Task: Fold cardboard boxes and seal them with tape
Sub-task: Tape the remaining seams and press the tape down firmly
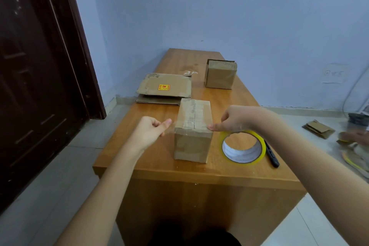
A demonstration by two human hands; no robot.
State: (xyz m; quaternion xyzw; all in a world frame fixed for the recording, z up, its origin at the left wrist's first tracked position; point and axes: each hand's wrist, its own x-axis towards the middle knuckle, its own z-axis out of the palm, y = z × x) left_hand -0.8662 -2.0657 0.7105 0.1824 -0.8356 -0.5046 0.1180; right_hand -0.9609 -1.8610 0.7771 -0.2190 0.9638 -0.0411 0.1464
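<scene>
A closed cardboard box point(193, 128) stands near the front of the wooden table point(159, 168), with clear tape along its top seam. A strip of clear tape point(189, 127) stretches across the box's near top edge. My left hand point(150, 132) pinches the strip's left end, just left of the box. My right hand point(232, 119) pinches its right end at the box's right top corner. A yellow-rimmed roll of clear tape point(242, 147) lies flat to the right of the box.
A black utility knife point(271, 154) lies right of the roll. Flattened cardboard boxes point(164, 88) are stacked at the table's left edge. A small open-topped box point(219, 74) sits further back. More cardboard pieces point(318, 129) lie on the floor at right.
</scene>
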